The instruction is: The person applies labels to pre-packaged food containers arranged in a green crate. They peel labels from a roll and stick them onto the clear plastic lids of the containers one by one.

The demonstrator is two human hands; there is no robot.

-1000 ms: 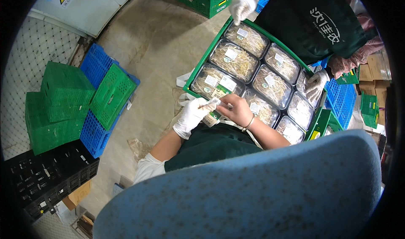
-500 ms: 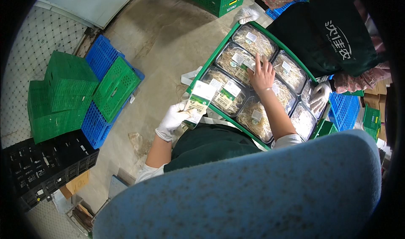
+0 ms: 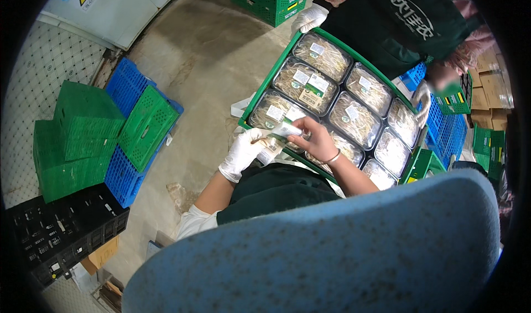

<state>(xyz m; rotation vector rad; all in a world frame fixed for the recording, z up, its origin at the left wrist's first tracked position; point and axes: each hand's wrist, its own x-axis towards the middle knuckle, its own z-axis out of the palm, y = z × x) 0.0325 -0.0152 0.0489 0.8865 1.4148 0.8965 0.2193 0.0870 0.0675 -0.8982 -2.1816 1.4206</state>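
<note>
My left hand (image 3: 241, 155), in a white glove, is closed on a few green-and-white labels (image 3: 268, 152) in front of me. My bare right hand (image 3: 317, 140), with a bracelet at its wrist, meets it there and pinches a label (image 3: 286, 129). Both hands are over the near left edge of a green crate (image 3: 362, 58). Inside the crate sit several black trays of bean sprouts (image 3: 354, 118) under clear film, each with a small white sticker. A green-and-beige label (image 3: 313, 93) lies on one tray at the left; part of the nearest left tray is hidden behind my right hand.
Across the crate stands a co-worker in a dark apron (image 3: 387, 25), one gloved hand (image 3: 310, 19) on its far corner. Green crates (image 3: 83, 141), blue crates (image 3: 124, 175) and a black crate (image 3: 66, 230) are stacked at left. Cardboard boxes (image 3: 492, 86) stand at far right.
My right hand has come back from the trays to the labels in my left hand and now pinches one. The co-worker's right-side hand has moved from the trays toward the crate's edge.
</note>
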